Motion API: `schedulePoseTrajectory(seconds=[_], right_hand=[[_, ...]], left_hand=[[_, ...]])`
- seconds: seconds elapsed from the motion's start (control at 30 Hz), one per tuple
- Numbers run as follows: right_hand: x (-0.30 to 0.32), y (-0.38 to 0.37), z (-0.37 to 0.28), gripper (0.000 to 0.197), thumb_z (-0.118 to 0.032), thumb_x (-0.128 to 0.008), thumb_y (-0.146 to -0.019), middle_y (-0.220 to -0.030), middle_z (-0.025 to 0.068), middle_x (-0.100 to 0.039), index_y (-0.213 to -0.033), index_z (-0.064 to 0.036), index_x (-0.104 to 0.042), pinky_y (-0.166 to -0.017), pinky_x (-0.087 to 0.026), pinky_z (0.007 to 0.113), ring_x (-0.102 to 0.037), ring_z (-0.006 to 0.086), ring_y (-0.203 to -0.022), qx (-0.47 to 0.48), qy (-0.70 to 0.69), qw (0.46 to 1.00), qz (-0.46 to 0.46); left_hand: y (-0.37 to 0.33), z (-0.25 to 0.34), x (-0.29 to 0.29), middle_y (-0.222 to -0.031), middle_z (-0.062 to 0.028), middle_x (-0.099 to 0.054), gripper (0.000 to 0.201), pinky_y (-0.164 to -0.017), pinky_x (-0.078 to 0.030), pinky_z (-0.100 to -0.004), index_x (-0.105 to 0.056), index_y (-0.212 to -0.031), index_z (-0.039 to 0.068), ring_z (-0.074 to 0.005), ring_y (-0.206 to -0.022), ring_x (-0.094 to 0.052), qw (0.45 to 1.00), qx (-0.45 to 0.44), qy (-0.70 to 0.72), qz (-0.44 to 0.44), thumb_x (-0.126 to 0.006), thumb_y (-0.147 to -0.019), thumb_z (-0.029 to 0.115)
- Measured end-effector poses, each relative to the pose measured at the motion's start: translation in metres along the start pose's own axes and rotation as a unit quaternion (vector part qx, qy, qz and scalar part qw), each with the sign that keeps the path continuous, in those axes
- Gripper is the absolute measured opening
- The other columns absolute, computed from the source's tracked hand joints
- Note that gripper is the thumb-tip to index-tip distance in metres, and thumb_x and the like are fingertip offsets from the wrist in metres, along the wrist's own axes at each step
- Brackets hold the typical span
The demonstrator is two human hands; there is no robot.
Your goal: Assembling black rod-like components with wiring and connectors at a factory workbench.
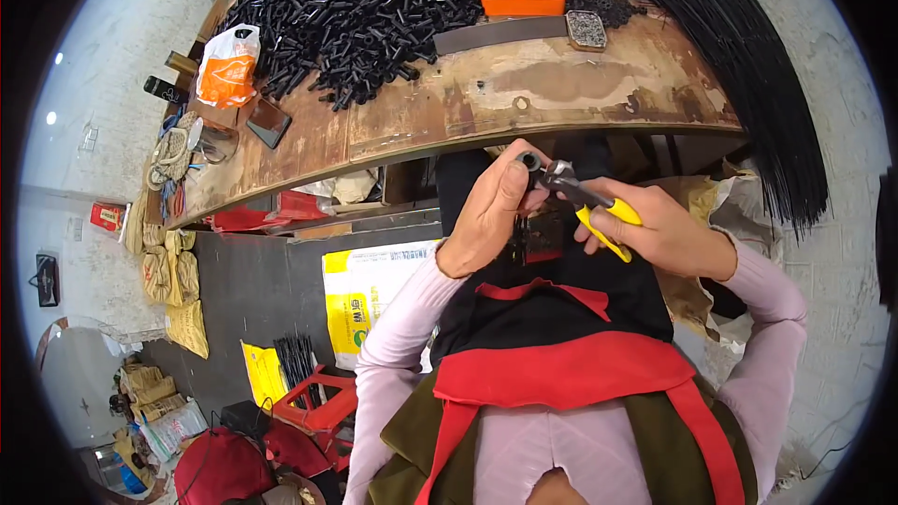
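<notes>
Wooden table (398,126) bears heap of black tubes (346,23), near its front edge left hand (485,209) and right hand (662,229) have fingers closed, right gripping yellow-handled pliers (589,195), left holding short black tube (529,161) just beside plier head (559,170), contact unclear.

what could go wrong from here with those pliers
The pliers in the right hand are close to the left hand, so a slip might pinch it. The small black tube, held off the table, could drop. Long black rods overhang the right end, so a knock might spill some.
</notes>
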State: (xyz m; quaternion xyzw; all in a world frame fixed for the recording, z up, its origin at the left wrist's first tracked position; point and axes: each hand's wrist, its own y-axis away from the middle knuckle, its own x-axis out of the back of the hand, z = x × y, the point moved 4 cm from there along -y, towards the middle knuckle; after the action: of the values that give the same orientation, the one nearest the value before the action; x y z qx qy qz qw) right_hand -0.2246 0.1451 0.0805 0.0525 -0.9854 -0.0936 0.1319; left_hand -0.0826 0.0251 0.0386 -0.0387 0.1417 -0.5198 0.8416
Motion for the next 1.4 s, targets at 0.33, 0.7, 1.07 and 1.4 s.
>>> schedulePoseTrajectory(seconds=[0.33, 0.7, 1.07, 1.4], right_hand=[[0.011, -0.003, -0.018, 0.03, -0.026, -0.047, -0.103, -0.069, 0.0051, -0.056, -0.103, 0.002, -0.056, -0.055, -0.047, 0.027, -0.057, 0.0133, -0.057, -0.143, -0.036, 0.977, -0.152], [-0.012, 0.009, -0.012, 0.038, -0.025, -0.048, -0.102, -0.071, 0.0038, -0.054, -0.132, -0.0021, -0.049, -0.055, -0.045, 0.028, -0.053, 0.0123, -0.059, -0.148, -0.181, 0.961, -0.151], [0.019, 0.029, -0.045, 0.037, -0.024, -0.052, -0.101, -0.07, 0.0013, -0.052, -0.131, -0.0041, -0.049, -0.057, -0.042, 0.028, -0.05, 0.0101, -0.062, -0.177, 0.113, 0.973, -0.096], [0.083, -0.024, 0.058, 0.029, -0.037, -0.053, -0.1, -0.072, -0.0036, -0.05, -0.097, -0.0084, -0.05, -0.048, -0.04, 0.021, -0.05, 0.0035, -0.058, -0.122, -0.003, 0.989, 0.083]], left_hand=[[0.008, 0.006, -0.001, -0.077, 0.0015, -0.042, 0.049, -0.061, -0.029, -0.0223, -0.049, -0.102, 0.003, -0.0075, -0.068, -0.033, 1.0, 0.019, -0.02, 0.006, -0.037, -0.103, 0.05], [0.013, 0.007, 0.005, -0.075, 0.0005, -0.043, 0.064, -0.063, -0.031, -0.0234, -0.052, -0.104, -0.002, -0.007, -0.068, -0.035, 0.999, 0.032, -0.001, -0.017, -0.04, -0.097, 0.061], [0.01, 0.013, -0.023, -0.075, 0.0024, -0.04, 0.046, -0.06, -0.03, -0.0222, -0.052, -0.109, 0.002, -0.0063, -0.067, -0.033, 0.997, 0.02, -0.063, -0.045, -0.036, -0.105, 0.045], [-0.004, 0.18, 0.14, -0.073, 0.0028, -0.033, 0.055, -0.052, -0.029, -0.0243, -0.043, -0.136, 0.0, -0.0085, -0.066, -0.035, 0.898, -0.151, 0.145, 0.388, -0.047, -0.101, 0.043]])
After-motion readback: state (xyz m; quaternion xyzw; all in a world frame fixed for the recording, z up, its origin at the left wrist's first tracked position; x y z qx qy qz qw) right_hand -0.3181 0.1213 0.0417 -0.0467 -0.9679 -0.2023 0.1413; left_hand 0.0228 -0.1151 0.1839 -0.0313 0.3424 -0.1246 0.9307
